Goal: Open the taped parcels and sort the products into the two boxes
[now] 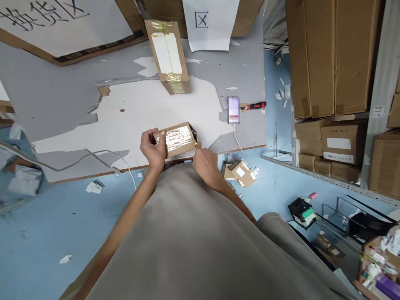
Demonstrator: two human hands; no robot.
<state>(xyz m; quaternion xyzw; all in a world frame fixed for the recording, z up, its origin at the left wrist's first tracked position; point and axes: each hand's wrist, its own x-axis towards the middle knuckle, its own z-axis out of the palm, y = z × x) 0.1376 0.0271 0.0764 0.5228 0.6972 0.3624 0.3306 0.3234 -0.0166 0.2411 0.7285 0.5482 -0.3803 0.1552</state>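
Observation:
A small cardboard box (178, 141) with shiny clear tape across its top is held near the table's front edge. My left hand (153, 151) grips its left end, thumb on top and fingers around the far side. At the right end, which shows a dark gap along its edge, is my right hand (204, 163). Its fingers are curled closed against the box's near right corner. A tiny yellow bit shows at the fingertips; what it belongs to is hidden.
Behind stands a taped carton (170, 58) with white labels. To the right lie a phone (233, 110) on a white cable and a red-and-black handled tool (256, 106). Shelving with boxes (339, 141) stands at right. Opened cartons (242, 171) lie on the floor.

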